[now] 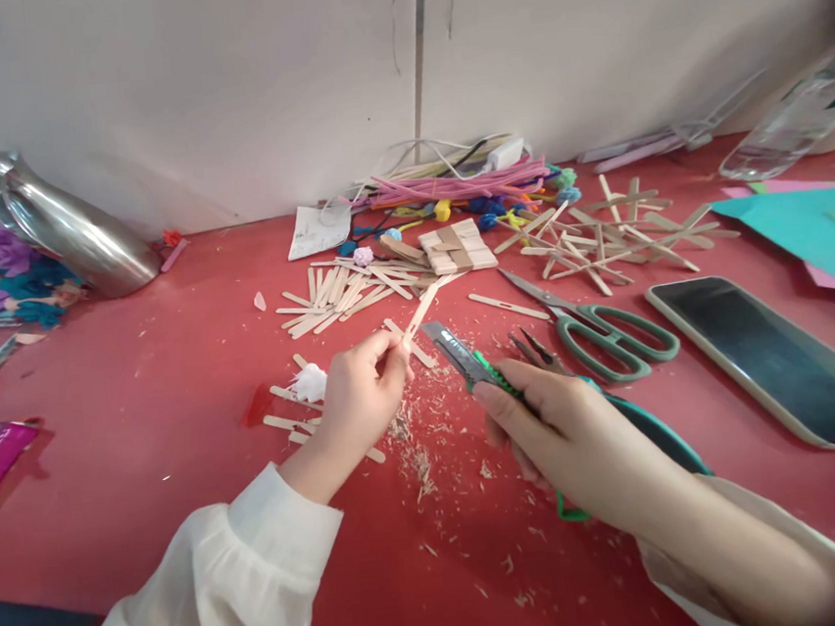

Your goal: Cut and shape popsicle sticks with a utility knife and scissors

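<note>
Between the thumb and fingers of my left hand [367, 389] is a wooden craft stick [423, 310], tilted up and away to the right, with a small slot near my fingertips. My right hand [545, 414] is wrapped round a green utility knife [458, 353]; its blade is out and points at the stick, a small gap apart. Pale wood shavings [423, 460] lie scattered on the red tabletop [248, 546] below both hands. Several craft sticks and a white lump [310, 382] lie beside my left wrist, which partly hides them.
Scissors with green handles [604, 334] and a phone [776, 357] lie to the right. Loose craft sticks [342, 296], a stick bundle [459, 247] and pink pipe cleaners [456, 185] are at the back. A metal jug [80, 227] stands back left, a clear bottle [790, 120] back right.
</note>
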### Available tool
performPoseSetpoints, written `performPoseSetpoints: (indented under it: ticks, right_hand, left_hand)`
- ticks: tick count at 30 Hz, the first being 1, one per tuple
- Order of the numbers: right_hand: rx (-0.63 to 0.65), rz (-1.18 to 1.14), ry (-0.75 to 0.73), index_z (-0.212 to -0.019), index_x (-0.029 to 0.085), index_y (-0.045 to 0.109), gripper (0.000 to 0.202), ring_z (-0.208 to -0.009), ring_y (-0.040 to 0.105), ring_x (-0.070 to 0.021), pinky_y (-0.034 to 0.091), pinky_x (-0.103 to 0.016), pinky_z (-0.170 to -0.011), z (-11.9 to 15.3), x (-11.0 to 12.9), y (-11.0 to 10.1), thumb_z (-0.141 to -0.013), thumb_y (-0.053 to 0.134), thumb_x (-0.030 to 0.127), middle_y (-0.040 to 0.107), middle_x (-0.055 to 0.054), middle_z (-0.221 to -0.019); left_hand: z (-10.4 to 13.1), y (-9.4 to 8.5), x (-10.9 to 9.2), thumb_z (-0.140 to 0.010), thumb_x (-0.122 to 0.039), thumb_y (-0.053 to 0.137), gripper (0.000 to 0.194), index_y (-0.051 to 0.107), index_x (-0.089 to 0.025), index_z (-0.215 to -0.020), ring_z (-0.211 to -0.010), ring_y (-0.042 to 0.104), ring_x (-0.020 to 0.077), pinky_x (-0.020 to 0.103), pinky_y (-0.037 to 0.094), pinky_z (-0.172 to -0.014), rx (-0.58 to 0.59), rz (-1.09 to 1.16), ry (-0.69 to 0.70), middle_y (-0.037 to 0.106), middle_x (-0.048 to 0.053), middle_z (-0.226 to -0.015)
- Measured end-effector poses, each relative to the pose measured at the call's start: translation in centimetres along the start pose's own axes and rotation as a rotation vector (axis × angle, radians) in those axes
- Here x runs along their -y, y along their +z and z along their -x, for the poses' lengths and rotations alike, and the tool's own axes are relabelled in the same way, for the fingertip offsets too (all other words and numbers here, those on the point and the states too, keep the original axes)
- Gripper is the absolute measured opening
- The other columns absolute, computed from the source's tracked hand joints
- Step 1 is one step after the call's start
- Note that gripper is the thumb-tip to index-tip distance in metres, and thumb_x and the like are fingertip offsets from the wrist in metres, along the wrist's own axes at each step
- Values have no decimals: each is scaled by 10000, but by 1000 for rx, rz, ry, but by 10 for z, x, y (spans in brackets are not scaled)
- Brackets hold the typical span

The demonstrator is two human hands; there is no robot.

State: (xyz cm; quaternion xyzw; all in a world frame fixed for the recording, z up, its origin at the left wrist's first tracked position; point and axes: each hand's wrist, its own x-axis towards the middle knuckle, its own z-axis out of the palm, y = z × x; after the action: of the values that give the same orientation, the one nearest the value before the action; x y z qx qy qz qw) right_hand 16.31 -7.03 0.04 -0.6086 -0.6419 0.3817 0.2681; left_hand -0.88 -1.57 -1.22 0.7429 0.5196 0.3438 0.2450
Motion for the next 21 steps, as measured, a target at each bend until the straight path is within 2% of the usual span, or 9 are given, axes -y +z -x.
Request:
performPoseSetpoints:
  ticks: [3, 8, 16, 21]
  right_hand:
    - [-38, 98, -64, -626, 249, 344, 300, -301, 395, -104, 293, -235, -364, 1, -4, 3, -859, 324, 437, 393, 73, -373]
    - [10, 93, -17, -624, 249, 347, 291, -297, 413, -108, 292, -232, -360, 0, 1, 2, -856, 320, 422, 426, 60, -357]
    - [98, -49, 90, -620, 241, 364, 304, -284, 403, -81, 317, -193, -315, 1, 6, 1, -859, 346, 428, 423, 78, -349]
    - [137, -260, 186, -619, 234, 388, 308, -287, 408, -69, 318, -164, -291, 2, 7, 1, -857, 375, 431, 424, 88, -364]
  left_hand:
    - [2, 0, -1, -868, -242, 448, 261, 525, -173, -628, -408, 434, 63, 183, 341, -445, 2, 41, -4, 520, -45, -496]
    - [3, 2, -3, -857, -235, 468, 223, 544, -167, -659, -414, 417, 57, 180, 337, -444, -15, 39, 27, 556, -32, -534]
    - [3, 2, -1, -852, -220, 458, 220, 490, -177, -638, -405, 304, 60, 195, 263, -421, -51, -139, 137, 350, -70, -471]
    - [2, 2, 0, -860, -226, 451, 197, 500, -179, -675, -421, 337, 64, 195, 281, -436, -60, -133, 148, 405, -63, -496]
